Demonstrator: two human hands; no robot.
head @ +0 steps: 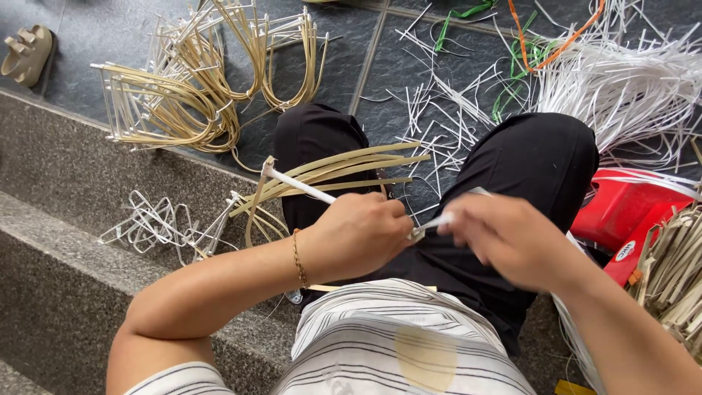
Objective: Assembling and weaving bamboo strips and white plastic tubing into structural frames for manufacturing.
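1. Two wide heaps cover the dark tiled floor (pixel 110 36): a pile of white strips (pixel 621 88) at the upper right, running off the frame edge, and a bundle of bent tan strips (pixel 183 95) at the upper left.
2. A red plastic stool (pixel 621 208) at the right is partly hidden under loose strips and the person's right forearm.
3. A fan of tan strips (pixel 344 168) lies across the left knee, its long axis running from the left hand up and to the right; where they are gripped is hidden inside the fist.
4. A white strip (pixel 300 184) slants from the fist up and to the left, ending near the stone step (pixel 66 219).
5. The left hand (pixel 358 234) is closed tight round the tan strips and the white strip.
6. The right hand (pixel 504 238) pinches a short white strip end (pixel 435 223) between fingertips, just beside the left hand; how the two hands' strips join is hard to make out.
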